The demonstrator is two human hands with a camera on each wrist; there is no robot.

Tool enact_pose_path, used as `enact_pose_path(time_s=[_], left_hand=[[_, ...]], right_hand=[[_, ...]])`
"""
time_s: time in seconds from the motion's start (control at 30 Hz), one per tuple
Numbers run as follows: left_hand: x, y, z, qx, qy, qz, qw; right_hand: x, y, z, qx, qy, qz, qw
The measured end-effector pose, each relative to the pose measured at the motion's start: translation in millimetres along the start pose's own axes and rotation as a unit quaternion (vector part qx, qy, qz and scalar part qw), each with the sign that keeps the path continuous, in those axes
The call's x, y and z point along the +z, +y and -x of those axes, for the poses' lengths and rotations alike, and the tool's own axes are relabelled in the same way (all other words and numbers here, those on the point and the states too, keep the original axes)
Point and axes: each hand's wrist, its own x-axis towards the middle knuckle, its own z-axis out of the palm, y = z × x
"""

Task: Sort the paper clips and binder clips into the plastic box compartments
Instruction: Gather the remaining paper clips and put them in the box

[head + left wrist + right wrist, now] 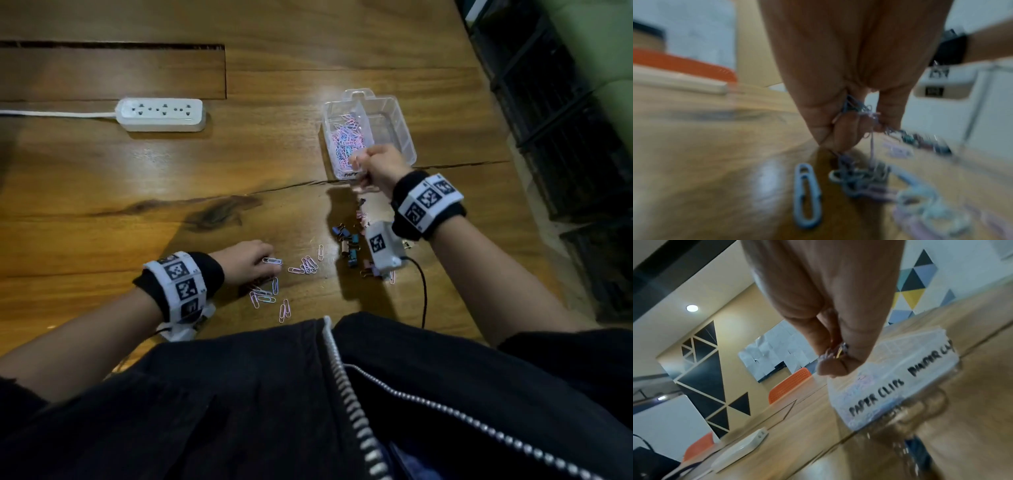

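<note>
The clear plastic box (397,113) stands at the back right; its left compartment holds pastel paper clips (346,137), and its front reads "PAPER CLIPS" (877,400). My right hand (358,162) hovers over the box's front edge and pinches small clips (838,351) whose kind I cannot tell. My left hand (270,265) rests on the table with several paper clips (857,110) gripped between its curled fingers, and a tangle (859,178) hangs beneath it. Loose paper clips (305,267) lie around it. A pile of binder clips (349,243) sits below my right wrist.
A white power strip (161,114) with its cord lies at the back left. The table's right edge (534,205) drops off near the box. A black cable (423,291) runs from the right wrist camera toward my body. A single blue paper clip (806,198) lies near my left fingers.
</note>
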Motion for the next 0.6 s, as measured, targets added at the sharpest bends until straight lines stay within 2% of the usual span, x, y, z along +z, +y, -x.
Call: enact_pose_path(time_s=[0.07,0.1,0.2,0.27,0.3,0.37,0.47,0.53,0.6], left_hand=[[-6,3,0,-0.012,-0.01,0.173,0.985],[-9,7,0,-0.022,-0.02,0.286,0.958],[-21,15,-4,-0.013,-0.032,0.572,0.82],[-32,24,-8,0.005,-0.041,0.677,0.735],[-38,30,-11,0.009,-0.037,0.704,0.71],[-53,47,-26,0.002,-0.009,0.721,0.693],[-86,76,-62,-0.035,0.047,0.687,0.724],[-108,96,-85,-0.047,0.074,0.668,0.739],[-127,114,-102,-0.057,0.114,0.659,0.741]], right_hand=[[-2,-8,-25,-0.011,0.077,0.037,0.996],[-3,-10,-35,-0.017,0.1,0.048,0.994],[-1,-16,-51,-0.033,0.092,0.114,0.989],[-1,-15,-48,-0.043,0.082,0.142,0.985],[-1,-14,-43,-0.054,0.083,0.137,0.986],[-6,-9,-29,-0.076,0.101,0.099,0.987],[-19,4,7,-0.079,0.102,0.021,0.991],[-30,18,34,-0.052,0.071,0.043,0.995],[-38,36,59,-0.016,0.042,0.106,0.993]])
